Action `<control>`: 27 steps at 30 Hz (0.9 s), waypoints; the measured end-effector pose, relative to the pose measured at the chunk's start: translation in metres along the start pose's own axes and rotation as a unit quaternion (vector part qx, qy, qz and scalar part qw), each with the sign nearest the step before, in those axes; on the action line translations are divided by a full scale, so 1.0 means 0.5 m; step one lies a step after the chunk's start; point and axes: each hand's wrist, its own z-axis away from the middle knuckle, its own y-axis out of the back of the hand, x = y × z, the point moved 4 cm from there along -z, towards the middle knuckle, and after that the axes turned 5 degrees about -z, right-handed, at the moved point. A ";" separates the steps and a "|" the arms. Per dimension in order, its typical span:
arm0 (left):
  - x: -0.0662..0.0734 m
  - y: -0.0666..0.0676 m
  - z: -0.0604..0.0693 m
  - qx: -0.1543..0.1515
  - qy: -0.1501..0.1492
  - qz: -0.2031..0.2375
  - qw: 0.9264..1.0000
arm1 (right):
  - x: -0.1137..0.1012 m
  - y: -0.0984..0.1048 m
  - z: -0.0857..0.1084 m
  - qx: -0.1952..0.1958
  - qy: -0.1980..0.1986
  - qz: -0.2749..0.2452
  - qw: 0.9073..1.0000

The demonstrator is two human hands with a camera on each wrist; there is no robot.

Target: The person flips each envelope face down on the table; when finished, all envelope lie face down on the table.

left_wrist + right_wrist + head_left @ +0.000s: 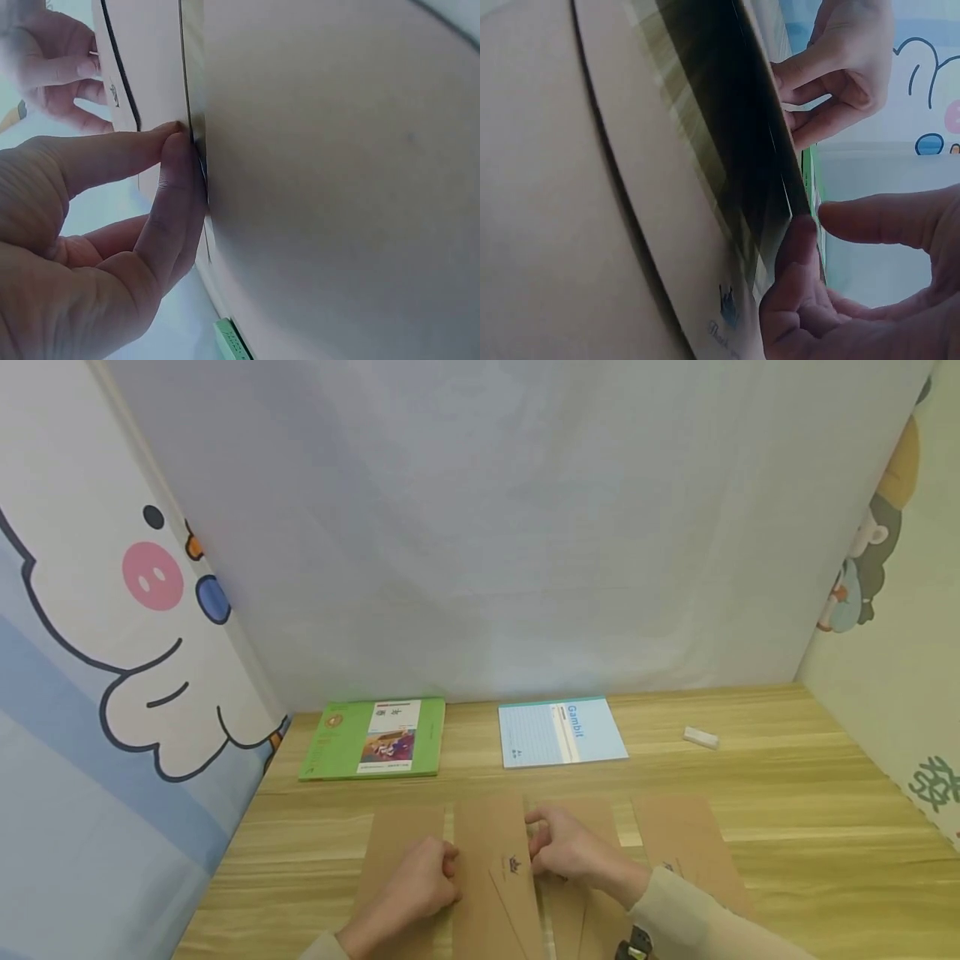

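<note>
A brown kraft envelope (487,835) with a small crown print lies between both hands, flap side up. My left hand (423,877) pinches its left edge with thumb and fingers. On the opposite edge my right hand (566,847) pinches it too, and in the right wrist view that side stands raised off the table, with shadow beneath. Another envelope (401,835) lies partly under my left hand and forearm. To the right, a further envelope (596,822) is partly covered by my right hand, and one more envelope (678,827) lies beyond it, partly behind the sleeve.
Behind the envelopes, a green book (341,752) lies at the left and a light blue notebook (528,731) in the middle. A small white block (701,737), perhaps an eraser, sits at the right. Cloth walls (480,568) enclose the wooden table (795,777) at the back and sides.
</note>
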 end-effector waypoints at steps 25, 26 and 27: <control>0.001 -0.013 -0.008 0.013 -0.042 0.075 0.996 | -0.004 0.018 0.000 -0.046 0.038 -0.083 0.995; 0.001 -0.013 -0.009 0.013 -0.042 0.079 0.996 | -0.005 0.018 -0.001 -0.047 0.039 -0.083 0.995; 0.000 -0.013 -0.010 0.012 -0.043 0.081 0.996 | -0.006 0.018 -0.002 -0.048 0.040 -0.084 0.995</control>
